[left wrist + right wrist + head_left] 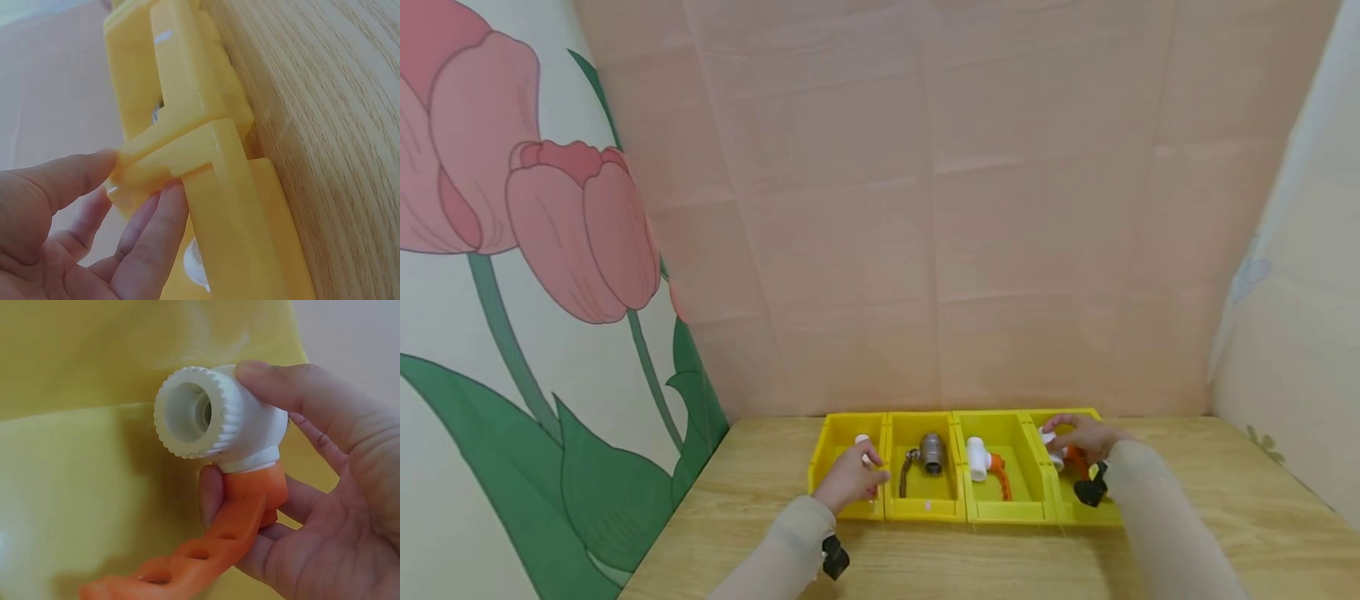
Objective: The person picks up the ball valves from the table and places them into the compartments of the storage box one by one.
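My left hand [853,477] is at the wall between the leftmost yellow bin [822,454] and its neighbour. In the left wrist view, thumb and fingers pinch the rim of the yellow bin [206,156] from both sides. A white piece [862,438], mostly hidden by that hand, lies in the leftmost bin. My right hand [1088,437] reaches into the rightmost bin and grips a white plastic ball valve [250,425] with an orange lever handle [206,550]. Its thumb lies on the white body, other fingers behind it and around the handle's base. The ridged open end faces the right wrist camera.
Several yellow bins stand in a row on the wooden table [925,558], close to the back wall. A metal ball valve [932,452] with a brownish lever lies in the second bin. Another white valve [977,458] with an orange handle lies in the third.
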{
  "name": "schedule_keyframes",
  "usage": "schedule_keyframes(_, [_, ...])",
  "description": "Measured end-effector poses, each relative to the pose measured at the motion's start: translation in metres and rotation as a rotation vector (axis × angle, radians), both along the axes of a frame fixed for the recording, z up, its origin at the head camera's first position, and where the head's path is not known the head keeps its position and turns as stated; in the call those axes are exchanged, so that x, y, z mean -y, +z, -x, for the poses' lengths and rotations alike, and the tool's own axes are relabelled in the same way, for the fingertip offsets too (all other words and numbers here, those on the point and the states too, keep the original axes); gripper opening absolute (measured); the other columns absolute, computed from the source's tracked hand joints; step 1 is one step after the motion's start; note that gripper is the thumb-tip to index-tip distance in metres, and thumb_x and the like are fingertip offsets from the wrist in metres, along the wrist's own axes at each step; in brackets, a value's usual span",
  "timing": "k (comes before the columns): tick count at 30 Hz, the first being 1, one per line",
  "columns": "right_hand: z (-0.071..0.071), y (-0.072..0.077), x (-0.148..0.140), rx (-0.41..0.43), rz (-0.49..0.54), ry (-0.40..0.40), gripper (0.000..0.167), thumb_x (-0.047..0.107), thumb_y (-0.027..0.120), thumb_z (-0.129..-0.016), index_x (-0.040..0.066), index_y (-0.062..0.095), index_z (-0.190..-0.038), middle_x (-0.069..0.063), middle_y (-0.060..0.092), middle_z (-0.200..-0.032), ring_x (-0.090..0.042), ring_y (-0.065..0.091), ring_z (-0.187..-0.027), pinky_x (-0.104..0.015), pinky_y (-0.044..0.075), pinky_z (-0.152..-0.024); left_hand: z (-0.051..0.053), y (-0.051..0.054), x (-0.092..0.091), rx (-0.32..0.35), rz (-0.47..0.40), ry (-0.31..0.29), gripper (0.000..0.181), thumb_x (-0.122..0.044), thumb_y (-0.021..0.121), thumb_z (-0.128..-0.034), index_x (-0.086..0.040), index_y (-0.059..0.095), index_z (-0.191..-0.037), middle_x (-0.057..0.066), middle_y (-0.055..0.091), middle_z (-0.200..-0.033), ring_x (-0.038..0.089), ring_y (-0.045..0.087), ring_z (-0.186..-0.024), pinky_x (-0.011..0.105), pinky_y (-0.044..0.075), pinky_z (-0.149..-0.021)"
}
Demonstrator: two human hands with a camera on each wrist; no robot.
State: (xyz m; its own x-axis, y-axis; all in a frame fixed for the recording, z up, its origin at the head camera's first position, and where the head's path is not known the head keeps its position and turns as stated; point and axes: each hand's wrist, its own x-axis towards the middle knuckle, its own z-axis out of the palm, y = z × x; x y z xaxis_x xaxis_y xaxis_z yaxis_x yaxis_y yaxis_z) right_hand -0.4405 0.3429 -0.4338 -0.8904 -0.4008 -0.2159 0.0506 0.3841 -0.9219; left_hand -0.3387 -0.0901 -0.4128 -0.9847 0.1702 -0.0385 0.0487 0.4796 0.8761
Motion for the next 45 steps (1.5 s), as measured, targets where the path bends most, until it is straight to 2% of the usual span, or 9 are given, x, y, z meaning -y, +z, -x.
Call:
schedule_keyframes(7, [0.005,-0.01,-0.002,-0.008,-0.037,-0.009,0.033,0.002,0.063,-0.087,-0.004,0.051,-0.117,-0.006,0.056,-0.09,-0.018,0.055,-0.076,-0.032,0.05,-0.067,-0.001,0.001,-0.001,0.008,0.001,0.002,0.022,-0.009,0.071,-0.0872,-0.003,0.052,-0.097,0.006,0.056,-0.076,0.019,0.054,-0.06,0.037,0.054,-0.061])
schedule_keyframes(10, [0.004,-0.01,-0.001,-0.004,-0.043,-0.018,0.033,0.002,0.064,-0.086,-0.001,0.053,-0.116,-0.006,0.056,-0.09,-0.018,0.054,-0.074,-0.032,0.05,-0.065,-0.001,0.002,-0.001,0.006,0.001,0.002,0.022,-0.009,0.07,-0.0873,-0.002,0.052,-0.097,0.007,0.055,-0.075,0.019,0.054,-0.06,0.037,0.054,-0.061])
schedule_keyframes(16, [-0.001,-0.008,0.002,-0.027,-0.05,-0.01,0.033,-0.001,0.061,-0.084,-0.004,0.052,-0.116,-0.005,0.056,-0.08,-0.016,0.051,-0.065,-0.029,0.048,-0.06,0.0,0.002,-0.001,0.005,0.005,0.003,0.022,-0.008,0.07,-0.0875,-0.002,0.052,-0.097,0.007,0.055,-0.075,0.019,0.054,-0.06,0.036,0.053,-0.06])
schedule_keyframes(22, [-0.004,-0.007,0.005,-0.015,-0.045,-0.013,0.032,-0.002,0.061,-0.084,-0.001,0.052,-0.115,-0.004,0.055,-0.074,-0.014,0.051,-0.062,-0.028,0.047,-0.059,0.0,0.002,-0.001,0.002,0.021,0.005,0.021,-0.008,0.07,-0.0875,-0.004,0.052,-0.096,0.006,0.056,-0.075,0.019,0.054,-0.06,0.036,0.053,-0.06])
schedule_keyframes(28, [-0.003,-0.005,0.007,-0.005,-0.017,0.004,0.03,-0.004,0.06,-0.084,-0.001,0.052,-0.113,-0.003,0.055,-0.075,-0.014,0.052,-0.065,-0.027,0.048,-0.062,-0.001,0.003,-0.001,-0.008,0.01,-0.004,0.022,-0.008,0.07,-0.0874,-0.001,0.052,-0.098,0.007,0.054,-0.075,0.019,0.053,-0.06,0.032,0.051,-0.057])
schedule_keyframes(37, [-0.006,-0.001,0.01,-0.011,-0.083,-0.042,0.031,-0.003,0.061,-0.084,-0.003,0.052,-0.113,-0.004,0.055,-0.079,-0.016,0.053,-0.07,-0.028,0.048,-0.065,-0.001,0.003,0.0,-0.01,0.004,-0.006,0.023,-0.008,0.071,-0.0867,-0.001,0.052,-0.097,0.007,0.055,-0.076,0.018,0.053,-0.059,0.03,0.05,-0.056])
schedule_keyframes(45, [-0.009,0.001,0.013,-0.031,-0.14,-0.076,0.033,-0.002,0.063,-0.082,-0.003,0.053,-0.113,-0.005,0.055,-0.082,-0.017,0.053,-0.069,-0.028,0.048,-0.064,-0.001,0.002,0.0,-0.006,-0.004,-0.007,0.022,-0.008,0.071,-0.0869,-0.001,0.052,-0.097,0.006,0.055,-0.075,0.018,0.052,-0.059,0.033,0.052,-0.059])
